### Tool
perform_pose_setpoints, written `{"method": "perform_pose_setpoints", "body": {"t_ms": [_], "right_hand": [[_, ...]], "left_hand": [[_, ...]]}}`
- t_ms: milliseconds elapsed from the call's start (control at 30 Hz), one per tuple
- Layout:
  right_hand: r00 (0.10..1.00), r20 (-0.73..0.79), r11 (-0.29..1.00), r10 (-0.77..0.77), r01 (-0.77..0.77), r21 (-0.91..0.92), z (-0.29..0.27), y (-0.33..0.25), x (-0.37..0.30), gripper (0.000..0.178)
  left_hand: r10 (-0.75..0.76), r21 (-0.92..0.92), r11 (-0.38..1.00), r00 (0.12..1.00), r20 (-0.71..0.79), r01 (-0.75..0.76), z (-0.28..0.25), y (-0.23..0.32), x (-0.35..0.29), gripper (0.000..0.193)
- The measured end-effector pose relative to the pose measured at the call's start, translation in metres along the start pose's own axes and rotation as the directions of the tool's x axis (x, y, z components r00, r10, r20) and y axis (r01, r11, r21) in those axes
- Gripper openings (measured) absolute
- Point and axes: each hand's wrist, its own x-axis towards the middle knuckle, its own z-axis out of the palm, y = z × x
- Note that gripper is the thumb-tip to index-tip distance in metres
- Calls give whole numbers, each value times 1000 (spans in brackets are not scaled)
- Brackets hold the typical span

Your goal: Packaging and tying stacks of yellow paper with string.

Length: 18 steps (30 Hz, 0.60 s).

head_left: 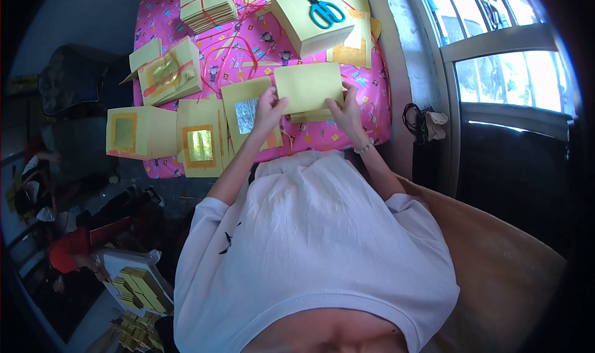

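Between my two hands, over the near edge of the table, is a plain yellow paper sheet (308,86); whether it is one sheet or a thin stack I cannot tell. My left hand (270,110) is closed on its left edge, thumb on top. At its lower right corner my right hand (346,110), with a beaded bracelet at the wrist, grips it the same way. More yellow paper (312,115) shows just under the sheet. Beside my left hand lies yellow paper with a silver foil square (246,115). Left of that is paper with a gold, orange-framed square (200,145).
Blue-handled scissors (326,14) lie on a tall yellow paper stack (319,43). A tied bundle (209,11) and loose red string (251,46) are on the pink patterned tablecloth (217,74). More stacks (168,74) sit at left. A wall and barred window are right; people are lower left.
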Motion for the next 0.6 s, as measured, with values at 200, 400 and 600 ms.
{"method": "perform_pose_setpoints", "body": {"t_ms": [200,400,600], "right_hand": [[992,15,975,127,-122,-183,-3,61,0,47],[999,-32,940,30,-39,-340,6,90,-1,49],[999,-47,918,26,-43,-394,14,87,-5,46]], "left_hand": [[-96,493,865,995,-29,97,20,-64,17,25],[-113,566,814,991,-65,130,27,-67,16,26],[-96,544,830,992,-81,125,29,-62,9,25]]}}
